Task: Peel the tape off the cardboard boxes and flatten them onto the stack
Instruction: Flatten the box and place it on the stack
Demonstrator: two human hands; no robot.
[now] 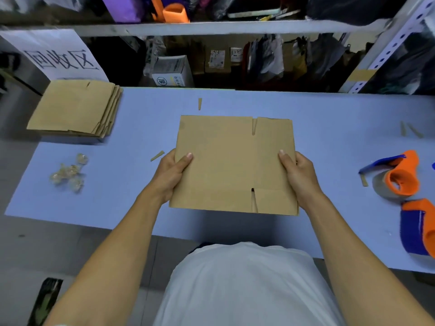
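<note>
A flattened brown cardboard box (233, 163) is held just above the blue table (329, 128), in the middle. My left hand (171, 175) grips its left edge, thumb on top. My right hand (299, 175) grips the right edge the same way. The stack of flattened boxes (75, 108) lies at the table's far left corner. A small heap of crumpled clear tape (69, 172) sits on the table left of my left hand.
Two orange and blue tape dispensers, one (397, 177) above the other (421, 229), lie at the right edge. Small cardboard scraps (157, 156) are scattered on the table. Behind the table stand shelves with goods and a white paper sign (56, 52).
</note>
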